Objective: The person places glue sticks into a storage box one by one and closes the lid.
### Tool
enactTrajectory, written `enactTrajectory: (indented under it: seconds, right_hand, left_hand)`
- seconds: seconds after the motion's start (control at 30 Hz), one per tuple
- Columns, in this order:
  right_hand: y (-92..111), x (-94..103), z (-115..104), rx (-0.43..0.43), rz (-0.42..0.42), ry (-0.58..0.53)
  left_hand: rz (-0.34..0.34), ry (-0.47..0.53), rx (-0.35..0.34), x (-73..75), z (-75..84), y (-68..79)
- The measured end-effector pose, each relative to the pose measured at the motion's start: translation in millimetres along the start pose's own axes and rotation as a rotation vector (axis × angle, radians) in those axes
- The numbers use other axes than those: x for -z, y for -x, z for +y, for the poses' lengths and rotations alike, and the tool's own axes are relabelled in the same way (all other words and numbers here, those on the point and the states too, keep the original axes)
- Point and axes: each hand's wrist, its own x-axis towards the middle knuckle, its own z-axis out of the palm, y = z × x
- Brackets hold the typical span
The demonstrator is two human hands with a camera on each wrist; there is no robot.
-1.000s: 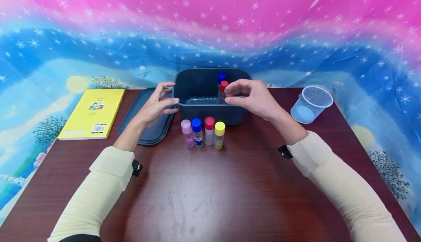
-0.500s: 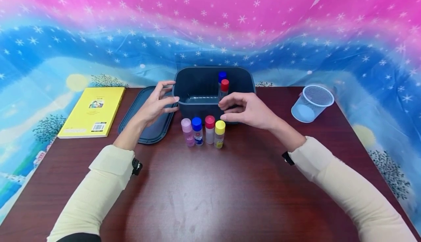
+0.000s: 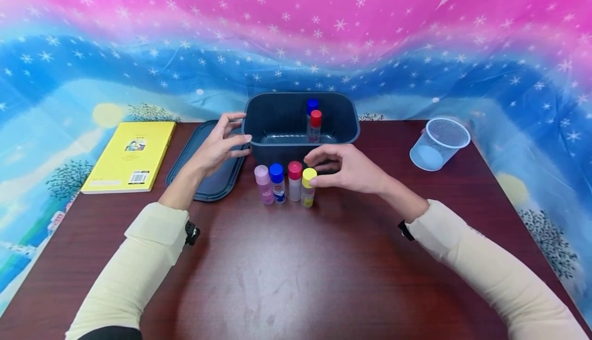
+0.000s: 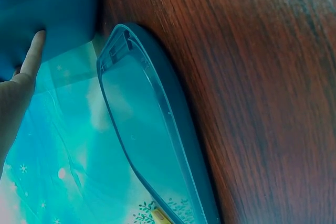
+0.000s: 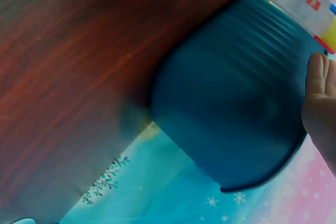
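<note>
My left hand (image 3: 217, 145) rests its spread fingers against the left side of a dark grey plastic bin (image 3: 296, 152); in the left wrist view a straight finger (image 4: 34, 56) touches its wall. A small clear bottle with a yellow cap (image 3: 309, 188) stands at the right end of a row before the bin. My right hand (image 3: 349, 170) is beside that bottle, thumb overlapping the cap's edge, fingers behind it. Beside it stand a red-capped bottle (image 3: 294, 182), a blue-capped bottle (image 3: 278, 183) and a pink bottle (image 3: 264, 186). Inside the bin are a red-capped bottle (image 3: 315, 127) and a blue-capped bottle (image 3: 312, 105).
A dark grey lid (image 3: 217, 186) lies left of the bin, partly under my left forearm. Farther left lies a yellow book (image 3: 129, 157). A light blue mesh cup (image 3: 438, 145) stands at the right. A patterned cloth (image 3: 296, 32) hangs behind the brown table (image 3: 277, 268).
My right hand has let go of the red-capped bottle in the bin, come out over the front rim and moved down to the yellow-capped bottle. My left hand has stayed at the bin.
</note>
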Motion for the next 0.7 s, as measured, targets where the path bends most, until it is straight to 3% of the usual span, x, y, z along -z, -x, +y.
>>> enactTrajectory:
  seconds: [0.7]
  right_hand:
    - [0.3, -11.4, 10.6, -0.020, 0.028, 0.010]
  left_hand:
    - [-0.002, 0.006, -0.001, 0.3, 0.3, -0.1]
